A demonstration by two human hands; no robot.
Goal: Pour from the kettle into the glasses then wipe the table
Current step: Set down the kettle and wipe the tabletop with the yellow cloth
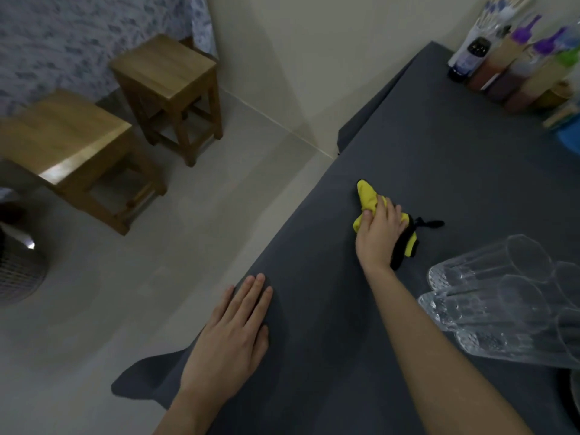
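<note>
A yellow and black cloth [368, 196] lies on the dark grey table [439, 158], and my right hand [378, 233] presses down on it, fingers curled over its middle. My left hand [233, 334] lies flat and open on the table's near left edge, holding nothing. Three clear ribbed glasses [492, 296] stand close together at the right, just right of my right forearm. At the bottom right corner a dark rounded object [569, 400] shows only in part; whether it is the kettle I cannot tell.
Bottles and jars with purple and green tops [514, 67] crowd the table's far right corner. Two wooden stools [166, 86] stand on the pale floor to the left. A round mesh basket [15, 271] sits at the left edge.
</note>
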